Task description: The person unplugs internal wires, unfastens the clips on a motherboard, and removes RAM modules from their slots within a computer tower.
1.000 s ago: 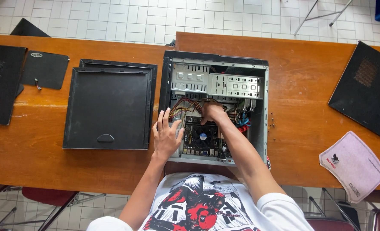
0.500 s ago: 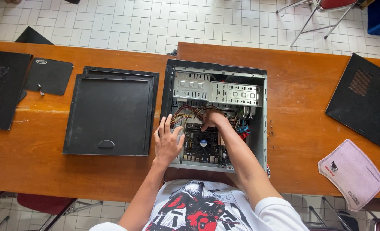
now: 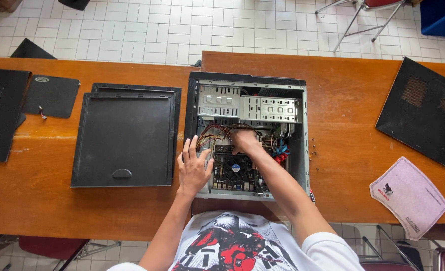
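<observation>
An open desktop computer case (image 3: 302,130) lies on its side on the orange wooden table (image 3: 347,100), showing drive bays, a motherboard and a bundle of coloured cables (image 3: 217,134). My left hand (image 3: 193,168) rests flat, fingers spread, on the case's left edge. My right hand (image 3: 243,141) reaches inside the case among the cables above the round processor fan (image 3: 235,167); its fingertips are hidden, so I cannot tell what they grip.
Two stacked black side panels (image 3: 124,138) lie left of the case. More black panels (image 3: 2,113) sit at the far left and one (image 3: 423,110) at the right. A pink cloth (image 3: 408,195) lies near the front right edge. Small screws (image 3: 313,150) are scattered beside the case.
The view has shifted slightly. My right hand stays among the cables inside the case, and my left hand stays on the case's left edge.
</observation>
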